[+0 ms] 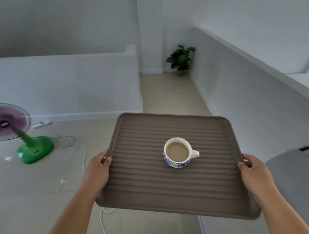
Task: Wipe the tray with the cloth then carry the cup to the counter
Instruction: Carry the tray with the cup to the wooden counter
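Ribbed brown tray held level above the floor, carrying stage by the look of it; no cloth in sight, wiping unverifiable. At nine o'clock, left hand clamped on the rim; at three, right hand likewise. Just right of centre, full cup, upright, handle toward three. Counter delivery outstanding.

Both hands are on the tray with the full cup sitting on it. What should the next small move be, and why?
Probably keep walking slowly with the tray level. The left hand and right hand grip its opposite edges, and the cup stands loose near the middle, filled almost to the rim, so any tilt could spill it. No cloth is in view.
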